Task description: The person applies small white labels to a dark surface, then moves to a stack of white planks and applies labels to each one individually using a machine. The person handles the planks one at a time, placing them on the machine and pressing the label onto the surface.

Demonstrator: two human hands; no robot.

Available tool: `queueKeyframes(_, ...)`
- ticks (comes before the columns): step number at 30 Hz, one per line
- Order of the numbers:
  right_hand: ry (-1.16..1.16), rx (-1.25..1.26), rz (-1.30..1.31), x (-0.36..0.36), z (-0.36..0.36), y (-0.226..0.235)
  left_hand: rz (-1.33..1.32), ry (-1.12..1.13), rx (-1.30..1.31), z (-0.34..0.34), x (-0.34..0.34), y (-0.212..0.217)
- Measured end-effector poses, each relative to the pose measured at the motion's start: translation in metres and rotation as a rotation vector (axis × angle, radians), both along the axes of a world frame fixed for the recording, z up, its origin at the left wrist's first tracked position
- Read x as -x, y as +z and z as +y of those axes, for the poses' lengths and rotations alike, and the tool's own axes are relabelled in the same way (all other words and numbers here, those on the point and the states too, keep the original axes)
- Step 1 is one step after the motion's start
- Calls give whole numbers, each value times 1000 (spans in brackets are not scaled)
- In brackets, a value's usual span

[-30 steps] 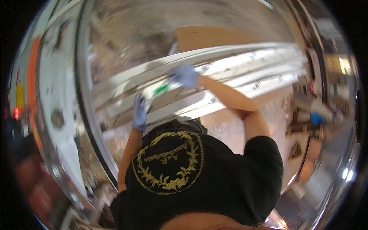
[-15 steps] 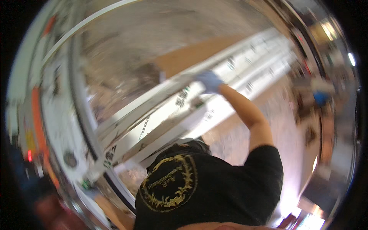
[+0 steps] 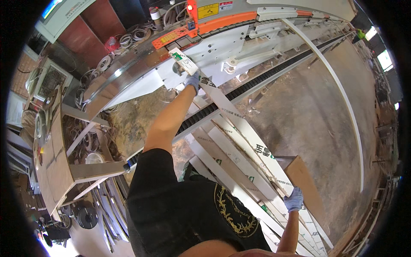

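Observation:
A long white board (image 3: 263, 152) with green and black print slants from the machine at the upper left down to the lower right. My left hand (image 3: 193, 81), in a pale blue-grey glove, is closed on it near its far end, beside the machine's edge. At the near right end my right hand (image 3: 294, 200), gloved alike, grips the same board, its fingers curled over the edge. Beneath and beside that board lies a stack of similar white boards (image 3: 231, 160), partly hidden by my body.
An edge-banding machine (image 3: 227, 28) with orange trim runs along the far side. In front of it extends a black roller rail (image 3: 257, 83), with a curved white bar (image 3: 338, 85) to the right. A brown panel (image 3: 306, 184) stands beside the stack; a wooden table (image 3: 53, 165) is at left.
My view has swung round and sharpened. The machine, at the left before, is now ahead. My right hand has gone from mid-stack to the near right end of the board.

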State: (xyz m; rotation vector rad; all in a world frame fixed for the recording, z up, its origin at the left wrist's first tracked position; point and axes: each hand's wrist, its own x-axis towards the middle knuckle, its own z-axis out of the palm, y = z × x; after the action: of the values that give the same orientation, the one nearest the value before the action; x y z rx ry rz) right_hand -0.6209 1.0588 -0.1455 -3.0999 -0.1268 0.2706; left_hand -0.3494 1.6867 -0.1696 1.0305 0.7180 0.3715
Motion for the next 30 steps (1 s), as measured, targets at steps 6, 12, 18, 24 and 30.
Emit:
queueKeyframes(6,7,-78,54,-93,64,-28,-51,117,-375,58,-151,-49)
queueKeyframes(12,-14,-77,67,-186,123,-31,133,129,-326,86,-257,-45)
queueKeyframes(18,25,-9,120,-248,142,-41,181,165,-462,118,-304,-65)
queueKeyframes(24,-60,35,223,-283,149,-40,242,150,-506,102,-319,-43)
queueKeyframes(30,28,29,100,-304,140,-49,228,160,-474,96,-346,-50)
